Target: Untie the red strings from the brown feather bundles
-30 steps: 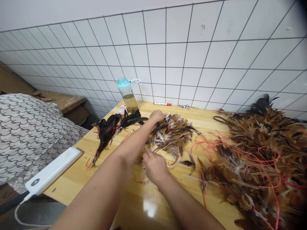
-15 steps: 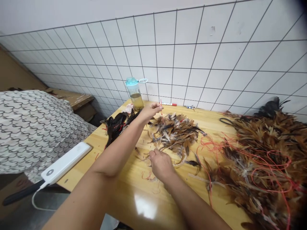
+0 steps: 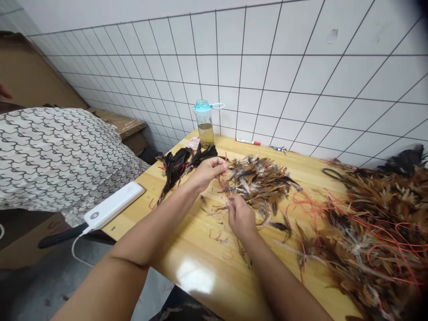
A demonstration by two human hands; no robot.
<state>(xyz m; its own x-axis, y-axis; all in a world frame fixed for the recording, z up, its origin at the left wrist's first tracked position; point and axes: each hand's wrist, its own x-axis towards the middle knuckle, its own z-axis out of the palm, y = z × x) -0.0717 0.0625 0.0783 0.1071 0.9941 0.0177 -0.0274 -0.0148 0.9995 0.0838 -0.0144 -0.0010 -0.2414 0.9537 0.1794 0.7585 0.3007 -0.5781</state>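
Observation:
My left hand (image 3: 209,174) is closed in a pinch on a thin red string (image 3: 226,156) above the table. The string runs down toward my right hand (image 3: 241,217), whose fingers are pinched together just below and to the right. Brown feathers (image 3: 244,255) stick out beneath my right palm, their upper ends hidden by the hand. Close beyond both hands spreads a loose pile of brown and grey feathers (image 3: 261,183). Black feathers (image 3: 175,167) with red string on them lie left of my left hand.
A large heap of brown feathers (image 3: 374,214) tangled with red string covers the table's right side. A water bottle (image 3: 205,127) stands at the back beside a red-capped marker (image 3: 247,141). At the left edge lies a white power bank (image 3: 113,206) with a cable, near a person in patterned clothing (image 3: 60,156).
My left hand has come down and nearer with the red string. My right hand has lifted from the table toward it, feathers now showing beneath the palm. The view has shifted left.

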